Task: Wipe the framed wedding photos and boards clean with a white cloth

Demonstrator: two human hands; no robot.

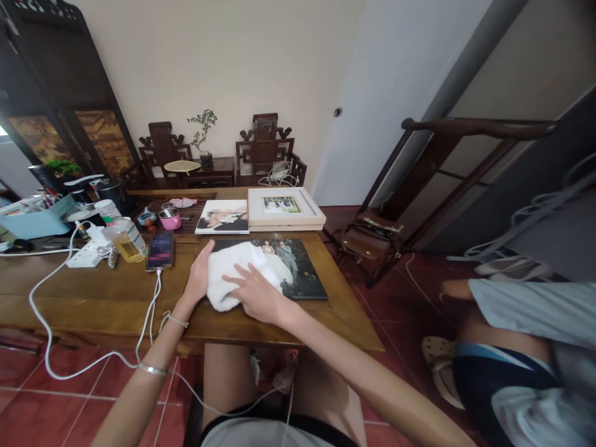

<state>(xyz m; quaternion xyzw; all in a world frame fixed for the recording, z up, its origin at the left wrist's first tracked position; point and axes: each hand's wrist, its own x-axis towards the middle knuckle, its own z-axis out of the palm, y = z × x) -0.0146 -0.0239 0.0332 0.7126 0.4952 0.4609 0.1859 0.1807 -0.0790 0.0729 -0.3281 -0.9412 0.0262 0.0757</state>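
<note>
While the person's right hand (258, 295) lies spread over a white towel (226, 264), gripping nothing firmly, the left hand (200, 273) rests unclenched along the left side of the towel and the wedding photo panel (305, 267) beneath it. That panel lies near the right end of a brown wooden tabletop (351, 323); a light picture frame (310, 200) sits just beyond. To the left are a smartphone (159, 253) and a white power strip (86, 254). Carved armchairs (265, 139) stand by the far wall (279, 56), and red tiles (88, 416) cover the floor.
</note>
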